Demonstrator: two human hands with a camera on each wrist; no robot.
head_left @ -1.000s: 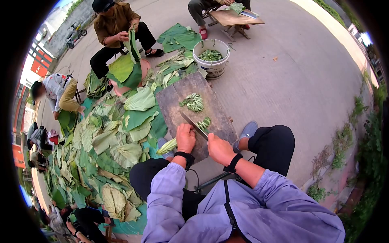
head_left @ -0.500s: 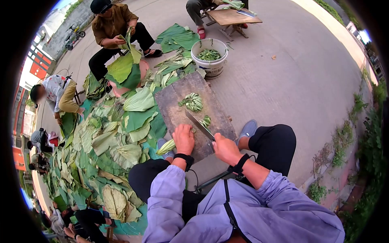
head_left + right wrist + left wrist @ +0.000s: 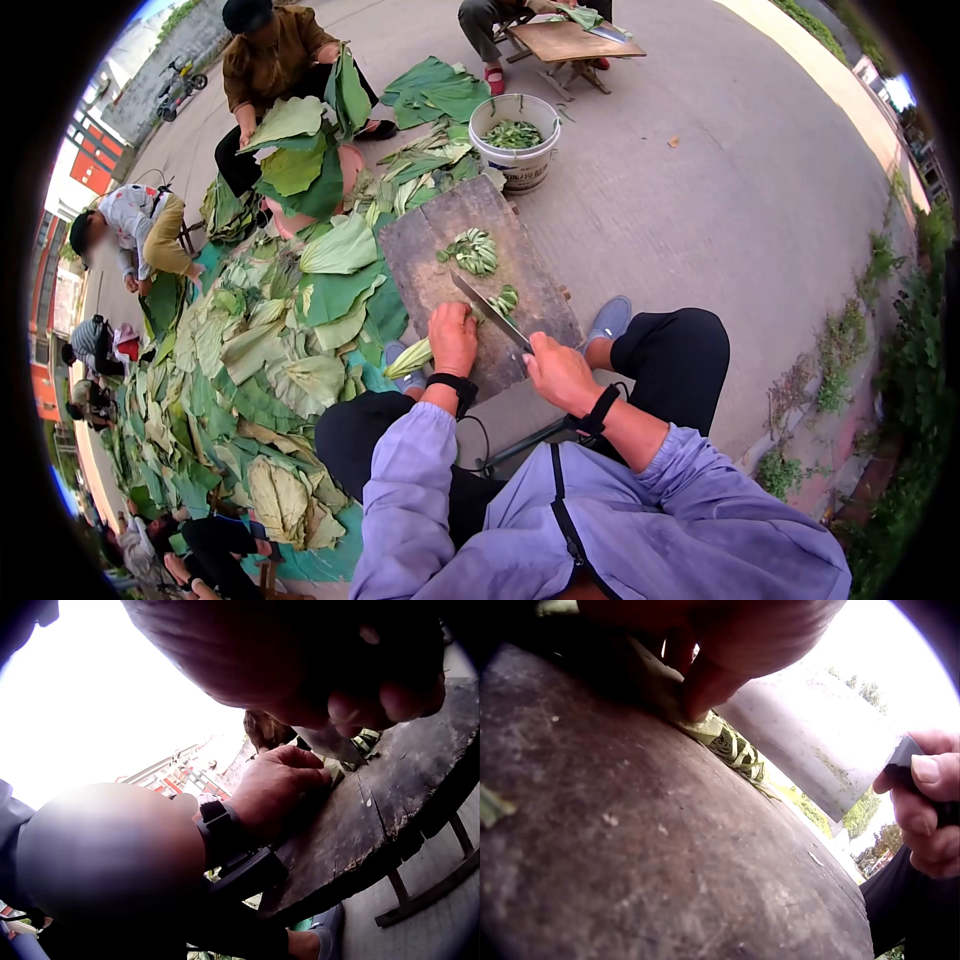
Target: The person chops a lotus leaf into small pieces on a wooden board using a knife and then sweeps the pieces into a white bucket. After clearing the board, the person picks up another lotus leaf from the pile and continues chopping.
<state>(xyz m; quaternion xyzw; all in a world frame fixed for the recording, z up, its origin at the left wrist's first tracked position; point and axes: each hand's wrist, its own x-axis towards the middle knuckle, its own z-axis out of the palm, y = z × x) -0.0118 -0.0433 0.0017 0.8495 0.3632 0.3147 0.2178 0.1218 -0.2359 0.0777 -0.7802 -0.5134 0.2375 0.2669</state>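
Observation:
My left hand (image 3: 453, 340) holds a rolled pale green leaf (image 3: 409, 360) down on a worn wooden board (image 3: 425, 235); the roll's tail sticks out past the hand. In the left wrist view, the roll's cut end (image 3: 739, 754) shows coiled layers beside my fingertips. My right hand (image 3: 562, 372) grips the dark handle of a kitchen cleaver (image 3: 488, 311). Its broad blade (image 3: 810, 739) stands close by the left fingers, at the roll's end. Cut strips lie on the board in a larger pile (image 3: 472, 250) and a smaller one (image 3: 507, 298) beside the blade.
A white bucket (image 3: 515, 165) of cut leaves stands beyond the board. Big leaves (image 3: 240, 350) cover the ground at left. A person in brown (image 3: 275, 60) sits there handling leaves. Another low table (image 3: 570, 42) stands at the back. My knees flank the board.
The cleaver and right hand have shifted slightly right and back from the left hand, which keeps its hold on the roll. The person in brown has lowered and spread leaves.

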